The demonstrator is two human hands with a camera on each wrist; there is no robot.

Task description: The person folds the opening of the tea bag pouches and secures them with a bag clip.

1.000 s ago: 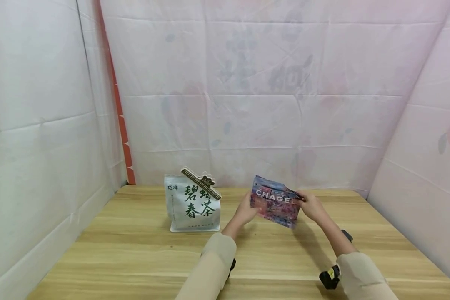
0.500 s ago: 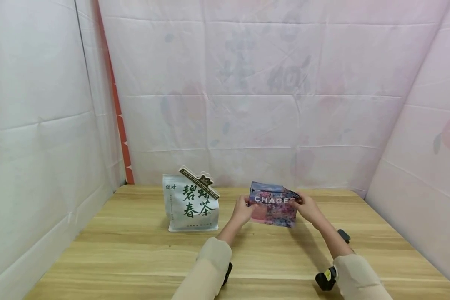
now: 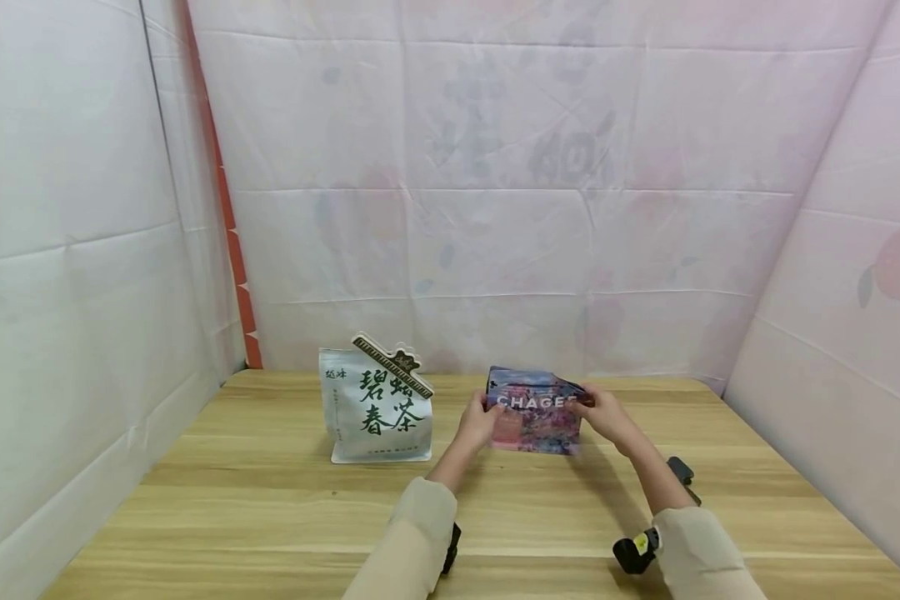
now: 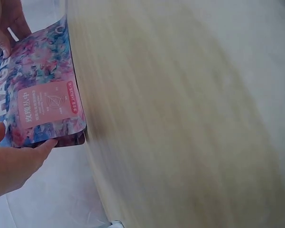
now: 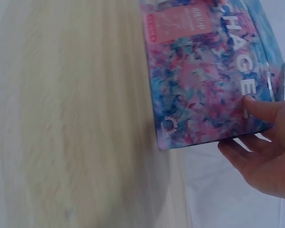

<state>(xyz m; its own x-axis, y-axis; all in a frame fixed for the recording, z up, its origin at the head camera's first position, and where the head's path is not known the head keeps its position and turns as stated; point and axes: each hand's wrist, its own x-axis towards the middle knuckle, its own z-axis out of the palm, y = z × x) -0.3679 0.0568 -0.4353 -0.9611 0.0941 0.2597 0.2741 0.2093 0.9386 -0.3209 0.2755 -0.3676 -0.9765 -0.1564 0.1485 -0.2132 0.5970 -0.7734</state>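
Both hands hold a blue and pink pouch point(image 3: 536, 425) printed CHAGEE, upright, its lower edge close over the wooden table. My left hand point(image 3: 476, 423) grips its left side, thumb on the front and fingers behind. At the right side my right hand point(image 3: 606, 414) pinches it near the upper corner; the right wrist view shows the thumb point(image 5: 261, 108) on the printed front and the other fingers behind. A pink label point(image 4: 50, 104) shows low on the pouch's front in the left wrist view.
A white tea bag point(image 3: 378, 417) with dark green characters stands left of the hands. Slanting across its upper right corner is a dark and cream clip point(image 3: 393, 365). Pale printed cloth point(image 3: 495, 208) hangs behind the wooden table point(image 3: 270, 500) and along both sides.
The pouch was tilted with its right side lower; it is now nearly level and slightly further left in view. My left hand has shifted up its side, and both hands still hold it.
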